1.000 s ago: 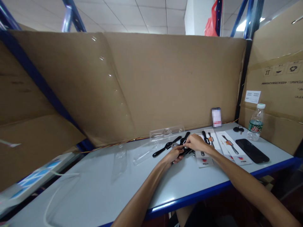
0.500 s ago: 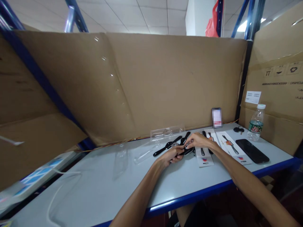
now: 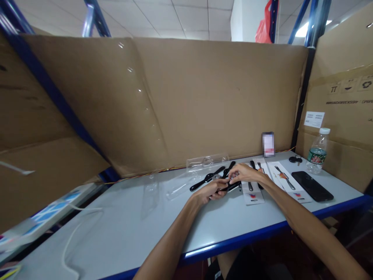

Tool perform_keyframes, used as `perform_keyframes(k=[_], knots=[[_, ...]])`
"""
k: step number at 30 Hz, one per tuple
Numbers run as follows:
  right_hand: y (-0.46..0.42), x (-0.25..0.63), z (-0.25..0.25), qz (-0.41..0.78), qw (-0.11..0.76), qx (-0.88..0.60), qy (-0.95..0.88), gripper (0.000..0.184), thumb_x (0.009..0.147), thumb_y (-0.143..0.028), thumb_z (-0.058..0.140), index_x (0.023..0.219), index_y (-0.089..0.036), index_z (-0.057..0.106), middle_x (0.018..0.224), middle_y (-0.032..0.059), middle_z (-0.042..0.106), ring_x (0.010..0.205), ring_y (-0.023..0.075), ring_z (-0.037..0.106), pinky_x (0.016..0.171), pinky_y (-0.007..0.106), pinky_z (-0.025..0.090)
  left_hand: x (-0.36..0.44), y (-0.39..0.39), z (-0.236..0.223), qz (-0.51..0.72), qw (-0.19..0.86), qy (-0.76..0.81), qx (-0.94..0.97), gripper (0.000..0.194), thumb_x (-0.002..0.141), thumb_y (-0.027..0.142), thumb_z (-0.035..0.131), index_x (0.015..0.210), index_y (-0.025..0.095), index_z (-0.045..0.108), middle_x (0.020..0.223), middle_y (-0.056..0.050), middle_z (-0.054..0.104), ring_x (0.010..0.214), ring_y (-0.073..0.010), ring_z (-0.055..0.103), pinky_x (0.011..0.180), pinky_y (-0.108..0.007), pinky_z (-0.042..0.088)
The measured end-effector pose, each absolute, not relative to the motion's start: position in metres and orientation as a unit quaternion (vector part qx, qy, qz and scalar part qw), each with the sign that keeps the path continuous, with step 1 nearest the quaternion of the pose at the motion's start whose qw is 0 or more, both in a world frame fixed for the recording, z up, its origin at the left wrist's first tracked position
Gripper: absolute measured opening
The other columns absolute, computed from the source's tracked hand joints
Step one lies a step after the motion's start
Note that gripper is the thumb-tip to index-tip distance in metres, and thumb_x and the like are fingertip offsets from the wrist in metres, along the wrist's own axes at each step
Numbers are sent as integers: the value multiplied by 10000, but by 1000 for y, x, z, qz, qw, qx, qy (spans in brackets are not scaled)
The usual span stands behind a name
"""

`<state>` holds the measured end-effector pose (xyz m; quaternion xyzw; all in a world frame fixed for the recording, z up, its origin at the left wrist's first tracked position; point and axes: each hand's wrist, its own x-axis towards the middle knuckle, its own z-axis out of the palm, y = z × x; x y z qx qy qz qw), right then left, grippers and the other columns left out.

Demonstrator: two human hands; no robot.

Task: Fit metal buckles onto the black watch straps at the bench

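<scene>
Risk, as we judge it: our left hand is closed around a dark, elongated, glossy piece, largely hidden by the fingers. If this grip loosens while our right hand presses from above, the piece could twist or slip to the pale grey tabletop. Any small part under the fingertips could drop among the small shiny metal bits just beside the piece; we cannot make these out clearly. Working this near, a knuckle could also nudge the slim black two-handled tool or shift the white printed card. The flat clear plastic blister shell looks light, so a brush of the hand might slide it.

Pose: both forearms reach in from the near edge and converge over the piece. We see our left hand low, beside the two-handled tool, its fingers curled around the piece. Our right hand arches above, wrist over the card area, thumb and fingers drawn in toward the piece. Whether the right fingertips clamp a part or merely touch, we cannot tell. The piece sits between both hands, just above or on the tabletop; contact is hidden.
</scene>
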<state>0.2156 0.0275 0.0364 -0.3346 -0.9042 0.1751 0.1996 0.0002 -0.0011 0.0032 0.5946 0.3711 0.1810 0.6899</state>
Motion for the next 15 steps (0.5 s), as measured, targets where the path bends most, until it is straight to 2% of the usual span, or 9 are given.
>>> perform_keyframes(k=[3, 7, 11, 15], knots=[[25, 212, 36, 129, 196, -345, -909, 155, 786, -303, 801, 887, -190, 767, 802, -2, 682, 822, 159, 590, 719, 234, 355, 0, -2, 4, 185, 687, 375, 594, 328, 805, 356, 640, 1056, 214, 483, 547, 114, 332, 348, -28, 167, 361, -170, 22], [20, 207, 35, 47, 201, -347, -915, 176, 821, -340, 781, 872, -177, 734, 928, 40, 689, 945, 195, 565, 799, 272, 346, 0, -2, 4, 202, 695, 378, 577, 277, 809, 345, 629, 986, 215, 459, 546, 112, 338, 349, -23, 173, 360, -168, 23], [14, 204, 34, -4, 200, -353, -914, 189, 855, -358, 747, 892, -178, 705, 993, 52, 677, 972, 210, 549, 822, 301, 336, 0, -3, 5, 213, 703, 377, 564, 291, 798, 342, 636, 983, 214, 451, 533, 120, 330, 339, -21, 175, 364, -164, 10], [10, 202, 33, -6, 199, -358, -912, 166, 869, -337, 735, 895, -178, 692, 988, 59, 675, 984, 221, 554, 827, 316, 346, -1, -5, 7, 211, 702, 377, 566, 301, 788, 355, 651, 966, 216, 451, 531, 120, 343, 336, -17, 184, 362, -163, 8]])
